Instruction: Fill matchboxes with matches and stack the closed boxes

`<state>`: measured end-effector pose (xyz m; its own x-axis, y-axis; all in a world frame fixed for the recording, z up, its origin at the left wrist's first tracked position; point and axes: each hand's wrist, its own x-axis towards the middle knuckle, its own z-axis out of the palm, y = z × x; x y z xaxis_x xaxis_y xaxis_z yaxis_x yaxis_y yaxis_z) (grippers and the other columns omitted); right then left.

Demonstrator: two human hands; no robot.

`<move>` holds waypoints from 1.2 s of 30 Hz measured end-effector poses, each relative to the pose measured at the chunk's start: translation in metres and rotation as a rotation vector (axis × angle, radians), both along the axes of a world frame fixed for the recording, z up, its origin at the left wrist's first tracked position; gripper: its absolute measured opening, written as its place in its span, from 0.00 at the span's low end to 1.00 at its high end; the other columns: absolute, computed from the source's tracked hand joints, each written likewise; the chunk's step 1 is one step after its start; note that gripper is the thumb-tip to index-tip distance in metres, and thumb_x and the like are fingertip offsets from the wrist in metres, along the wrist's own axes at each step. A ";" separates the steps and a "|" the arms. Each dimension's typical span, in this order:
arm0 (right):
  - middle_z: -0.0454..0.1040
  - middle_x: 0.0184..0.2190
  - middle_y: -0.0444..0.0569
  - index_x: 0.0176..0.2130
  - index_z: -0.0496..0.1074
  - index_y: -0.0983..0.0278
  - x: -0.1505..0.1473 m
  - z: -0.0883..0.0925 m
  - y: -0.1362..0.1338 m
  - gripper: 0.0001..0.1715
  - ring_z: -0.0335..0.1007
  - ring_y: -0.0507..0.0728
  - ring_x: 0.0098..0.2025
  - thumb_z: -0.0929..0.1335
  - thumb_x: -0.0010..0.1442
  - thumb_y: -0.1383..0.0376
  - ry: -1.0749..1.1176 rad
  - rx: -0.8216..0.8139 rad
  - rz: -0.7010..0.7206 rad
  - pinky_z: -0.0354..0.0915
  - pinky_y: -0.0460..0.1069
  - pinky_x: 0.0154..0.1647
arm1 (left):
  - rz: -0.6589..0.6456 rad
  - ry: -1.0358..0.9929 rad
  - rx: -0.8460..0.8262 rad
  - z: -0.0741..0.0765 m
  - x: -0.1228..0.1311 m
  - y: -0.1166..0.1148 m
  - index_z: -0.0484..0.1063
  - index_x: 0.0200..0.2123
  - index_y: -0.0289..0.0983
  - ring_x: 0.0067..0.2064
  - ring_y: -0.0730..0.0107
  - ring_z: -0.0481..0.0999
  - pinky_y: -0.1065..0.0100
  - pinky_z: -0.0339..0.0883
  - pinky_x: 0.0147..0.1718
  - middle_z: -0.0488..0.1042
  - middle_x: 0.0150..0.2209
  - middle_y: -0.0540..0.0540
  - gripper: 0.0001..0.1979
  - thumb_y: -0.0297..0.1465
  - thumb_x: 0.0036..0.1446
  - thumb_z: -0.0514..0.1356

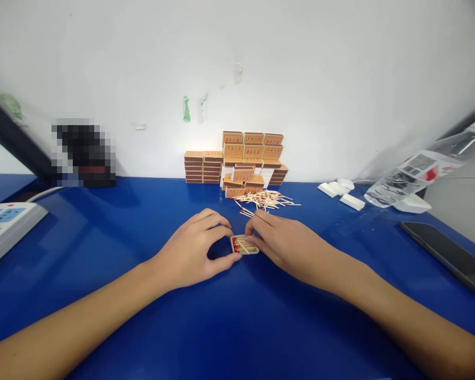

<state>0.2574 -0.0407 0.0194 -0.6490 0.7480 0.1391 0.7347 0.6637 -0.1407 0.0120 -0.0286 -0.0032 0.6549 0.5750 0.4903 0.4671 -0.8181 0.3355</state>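
A small white matchbox tray (256, 252) lies on the blue table, with several red-tipped matches (243, 245) in it, heads toward the left. My left hand (200, 245) grips the tray's left end, thumb at the near edge and fingers at the far edge. Above the tray's right half, the fingers of my right hand (279, 237) are pinched together on the matches and partly hide them. Just beyond my hands is a loose heap of matches (267, 199), with a few lying closer to the right fingers.
Stacked matchboxes (253, 150) stand against the wall, behind the heap. White empty trays (352, 201) and a tilted plastic bottle (415, 171) are at the right, near a dark phone (447, 256). A power strip (8, 227) lies at the left.
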 end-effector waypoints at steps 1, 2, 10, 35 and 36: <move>0.76 0.42 0.51 0.44 0.71 0.64 -0.002 0.002 -0.001 0.10 0.74 0.57 0.36 0.63 0.77 0.63 0.036 -0.014 -0.020 0.64 0.52 0.36 | 0.001 0.002 0.005 0.000 0.000 0.000 0.80 0.44 0.36 0.51 0.56 0.77 0.53 0.75 0.53 0.80 0.47 0.41 0.11 0.38 0.65 0.68; 0.77 0.42 0.51 0.43 0.71 0.63 -0.003 0.003 -0.003 0.11 0.74 0.57 0.36 0.64 0.77 0.60 0.072 -0.033 -0.036 0.64 0.52 0.36 | 0.002 0.002 0.011 0.000 0.000 0.000 0.79 0.44 0.37 0.51 0.56 0.77 0.53 0.75 0.52 0.80 0.47 0.41 0.10 0.37 0.65 0.67; 0.76 0.35 0.48 0.36 0.70 0.61 -0.008 0.008 -0.011 0.11 0.71 0.55 0.33 0.67 0.72 0.61 0.134 -0.154 -0.065 0.61 0.51 0.34 | -0.006 0.006 0.026 0.000 0.001 0.000 0.79 0.44 0.37 0.51 0.55 0.77 0.51 0.75 0.53 0.80 0.46 0.41 0.09 0.36 0.65 0.67; 0.74 0.42 0.50 0.41 0.70 0.64 0.003 0.007 0.003 0.07 0.72 0.55 0.34 0.65 0.75 0.68 -0.010 -0.124 0.021 0.63 0.50 0.35 | -0.004 0.026 0.022 -0.001 -0.001 0.000 0.80 0.44 0.36 0.52 0.55 0.77 0.53 0.74 0.53 0.80 0.47 0.40 0.11 0.37 0.65 0.68; 0.74 0.42 0.50 0.41 0.70 0.63 0.002 0.007 0.003 0.07 0.73 0.55 0.35 0.65 0.75 0.67 0.004 -0.128 0.024 0.64 0.50 0.35 | -0.006 0.027 0.020 -0.001 -0.001 0.000 0.80 0.44 0.36 0.52 0.55 0.77 0.53 0.74 0.53 0.80 0.47 0.40 0.11 0.37 0.65 0.68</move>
